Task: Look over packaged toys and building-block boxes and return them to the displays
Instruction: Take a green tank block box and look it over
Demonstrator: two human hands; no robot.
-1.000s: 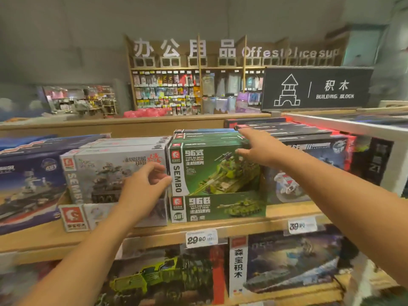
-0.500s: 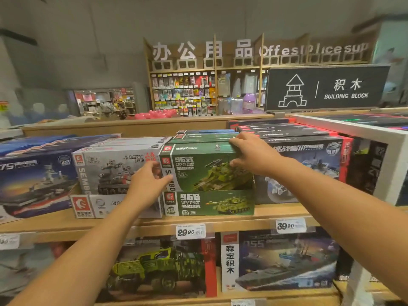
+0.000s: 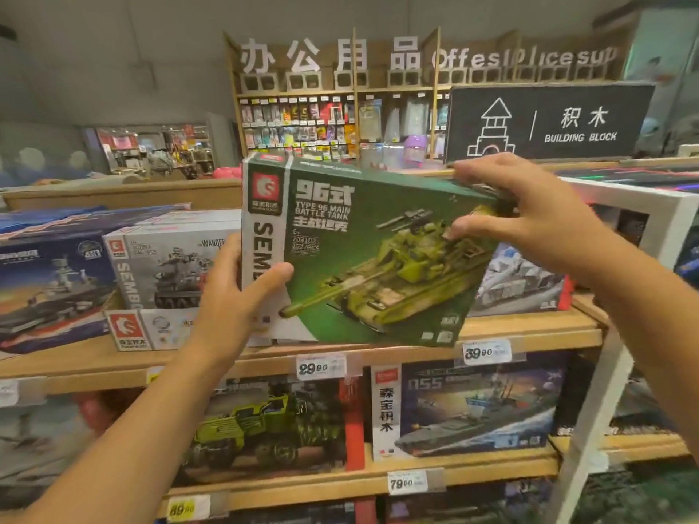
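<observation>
While you held the green tank box [image 3: 378,259] up off the shelf [image 3: 529,327], left hand [image 3: 234,296] and right hand [image 3: 529,217] both gripped it; inspection was underway, returning it remained.

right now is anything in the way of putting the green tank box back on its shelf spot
Nothing visible blocks it. Both hands, left hand and right hand, hold the green tank box in front of the shelf. The box itself hides its spot, between the grey box and the red-edged box.
</observation>
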